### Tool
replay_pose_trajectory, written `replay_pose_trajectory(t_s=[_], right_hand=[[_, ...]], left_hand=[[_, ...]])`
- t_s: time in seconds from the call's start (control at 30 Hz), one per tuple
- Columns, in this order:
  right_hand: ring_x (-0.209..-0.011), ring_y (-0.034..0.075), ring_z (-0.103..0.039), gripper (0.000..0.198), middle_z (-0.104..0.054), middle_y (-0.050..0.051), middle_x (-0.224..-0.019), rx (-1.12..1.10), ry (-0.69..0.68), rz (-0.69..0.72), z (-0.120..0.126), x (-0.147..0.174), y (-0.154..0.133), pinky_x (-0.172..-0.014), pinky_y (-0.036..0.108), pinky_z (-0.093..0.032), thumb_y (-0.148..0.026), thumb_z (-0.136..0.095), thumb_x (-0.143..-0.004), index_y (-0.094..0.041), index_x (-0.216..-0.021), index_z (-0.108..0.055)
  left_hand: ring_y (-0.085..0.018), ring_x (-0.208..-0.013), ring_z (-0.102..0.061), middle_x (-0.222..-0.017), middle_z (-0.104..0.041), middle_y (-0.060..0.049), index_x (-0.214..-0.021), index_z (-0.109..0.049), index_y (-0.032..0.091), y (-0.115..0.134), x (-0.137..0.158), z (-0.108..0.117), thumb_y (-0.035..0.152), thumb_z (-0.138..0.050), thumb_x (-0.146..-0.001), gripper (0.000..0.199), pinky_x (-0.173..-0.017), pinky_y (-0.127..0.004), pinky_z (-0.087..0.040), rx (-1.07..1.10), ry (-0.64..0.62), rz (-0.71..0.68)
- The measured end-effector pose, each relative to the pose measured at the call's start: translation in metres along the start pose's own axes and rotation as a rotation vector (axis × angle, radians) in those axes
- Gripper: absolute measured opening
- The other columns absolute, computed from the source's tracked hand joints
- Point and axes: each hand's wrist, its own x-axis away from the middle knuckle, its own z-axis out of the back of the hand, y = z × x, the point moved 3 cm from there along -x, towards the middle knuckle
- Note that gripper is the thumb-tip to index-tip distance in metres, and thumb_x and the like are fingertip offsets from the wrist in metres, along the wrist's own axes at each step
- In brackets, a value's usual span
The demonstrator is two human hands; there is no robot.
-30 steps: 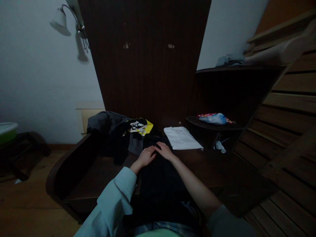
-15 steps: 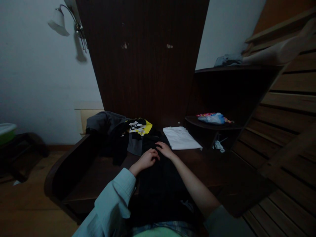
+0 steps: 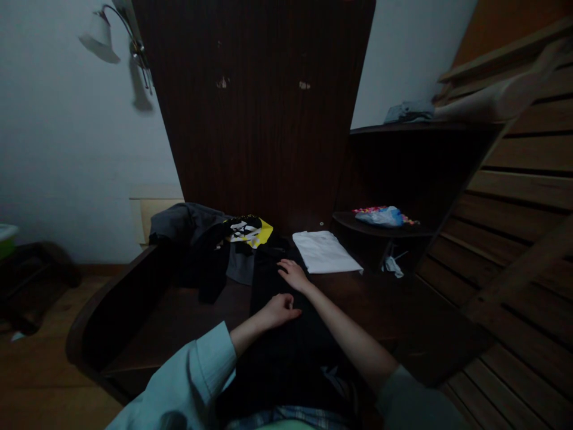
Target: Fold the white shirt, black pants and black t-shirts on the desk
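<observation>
A long black garment (image 3: pixel 286 340), too dark to tell its kind, stretches across the wooden bench towards me. My right hand (image 3: pixel 293 276) lies on its far part, palm down, with the fingers stretched out. Nearer to me, my left hand (image 3: pixel 276 312) is over the same black cloth with its fingers curled in. Whether cloth is pinched in those fingers is hidden. Just beyond my right hand is a folded white cloth (image 3: pixel 329 251). To the left lies a heap of dark grey and black clothes (image 3: pixel 192 230), with a yellow, white and black printed piece (image 3: pixel 250 232) on it.
The dark bench (image 3: pixel 156 325) has a curved armrest (image 3: pixel 102 304) on its left. Behind stands a tall dark panel (image 3: pixel 259 131). Corner shelves (image 3: pixel 380 230) at the right hold a blue-white plastic bag (image 3: pixel 382 216). Wooden slats (image 3: pixel 523 221) rise at the far right.
My left hand has moved back towards me along the black garment, and its fingers are more curled. My right hand stays flat at about the same place on the cloth.
</observation>
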Motion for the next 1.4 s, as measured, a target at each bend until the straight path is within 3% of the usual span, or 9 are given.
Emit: replay_pose_trajectory(t_s=[0.13, 0.23, 0.6, 0.7, 0.83, 1.03, 1.2, 1.3, 1.4], right_hand=[[-0.117, 0.019, -0.042, 0.033, -0.051, 0.007, -0.125, 0.048, 0.006, 0.015, 0.000, 0.002, -0.003, -0.095, 0.034, -0.035, -0.020, -0.044, -0.083, -0.017, -0.114, -0.056], [-0.116, 0.019, -0.042, 0.033, -0.051, 0.007, -0.125, 0.076, 0.001, 0.017, 0.001, 0.003, -0.005, -0.094, 0.033, -0.035, -0.022, -0.043, -0.084, -0.018, -0.115, -0.055], [-0.118, 0.019, -0.040, 0.037, -0.048, 0.008, -0.127, 0.120, -0.031, 0.031, 0.003, 0.005, -0.008, -0.095, 0.033, -0.033, -0.025, -0.042, -0.084, -0.016, -0.118, -0.053], [-0.119, 0.020, -0.038, 0.040, -0.047, 0.009, -0.128, 0.138, -0.038, 0.035, 0.003, 0.007, -0.010, -0.096, 0.033, -0.032, -0.031, -0.045, -0.082, -0.015, -0.119, -0.052], [-0.118, 0.020, -0.038, 0.042, -0.046, 0.010, -0.129, 0.182, -0.035, 0.050, 0.003, 0.009, -0.013, -0.096, 0.033, -0.032, -0.031, -0.041, -0.083, -0.014, -0.121, -0.050], [-0.119, 0.021, -0.038, 0.043, -0.045, 0.012, -0.130, 0.238, -0.027, 0.057, 0.002, 0.010, -0.017, -0.096, 0.033, -0.031, -0.029, -0.036, -0.086, -0.011, -0.122, -0.048], [-0.120, 0.021, -0.038, 0.043, -0.044, 0.012, -0.131, 0.261, -0.041, 0.063, 0.003, 0.009, -0.017, -0.097, 0.033, -0.030, -0.030, -0.035, -0.087, -0.011, -0.123, -0.047], [-0.121, 0.021, -0.036, 0.043, -0.044, 0.012, -0.131, 0.262, -0.053, 0.067, 0.002, 0.008, -0.016, -0.097, 0.034, -0.030, -0.030, -0.034, -0.087, -0.011, -0.124, -0.047], [-0.122, 0.022, -0.035, 0.043, -0.043, 0.012, -0.132, 0.247, -0.053, 0.070, 0.001, 0.007, -0.015, -0.097, 0.035, -0.029, -0.029, -0.035, -0.087, -0.011, -0.124, -0.046]], left_hand=[[-0.008, -0.053, -0.050, -0.061, -0.051, 0.007, -0.074, -0.047, 0.015, -0.006, 0.007, -0.023, 0.013, -0.059, -0.057, 0.020, -0.054, -0.021, -0.039, 0.553, -0.134, 0.167], [-0.009, -0.056, -0.055, -0.064, -0.055, 0.005, -0.075, -0.049, 0.015, -0.004, 0.014, -0.039, 0.005, -0.054, -0.053, 0.025, -0.058, -0.024, -0.044, 0.802, -0.254, 0.220], [-0.006, -0.052, -0.053, -0.055, -0.055, 0.004, -0.061, -0.055, 0.012, 0.015, 0.051, -0.066, 0.002, -0.055, -0.048, 0.017, -0.058, -0.019, -0.043, 0.947, -0.521, 0.174], [-0.005, -0.045, -0.048, -0.048, -0.050, 0.006, -0.051, -0.050, 0.014, 0.007, 0.060, -0.079, 0.005, -0.057, -0.053, 0.011, -0.052, -0.018, -0.040, 0.774, -0.536, 0.244], [-0.005, -0.037, -0.040, -0.037, -0.044, 0.006, -0.040, -0.046, 0.015, 0.005, 0.068, -0.069, 0.016, -0.053, -0.072, 0.032, -0.042, -0.018, -0.031, 0.122, -0.666, 0.266], [-0.007, -0.043, -0.044, -0.044, -0.051, 0.004, -0.048, -0.053, 0.015, 0.033, 0.072, -0.009, 0.034, -0.043, -0.084, 0.042, -0.044, -0.017, -0.032, -0.314, -0.659, -0.076], [-0.009, -0.054, -0.054, -0.062, -0.064, 0.001, -0.069, -0.063, 0.016, 0.039, 0.093, -0.019, 0.029, -0.044, -0.085, 0.029, -0.050, -0.017, -0.035, -0.572, -0.757, -0.485], [-0.010, -0.057, -0.057, -0.064, -0.067, 0.002, -0.068, -0.065, 0.021, 0.040, 0.099, -0.024, 0.032, -0.044, -0.085, 0.029, -0.052, -0.019, -0.036, -0.708, -0.657, -0.616], [-0.013, -0.068, -0.061, -0.074, -0.068, -0.001, -0.079, -0.066, 0.020, 0.040, 0.086, -0.010, 0.030, -0.042, -0.086, 0.026, -0.063, -0.020, -0.042, -0.707, -0.335, -0.632]])
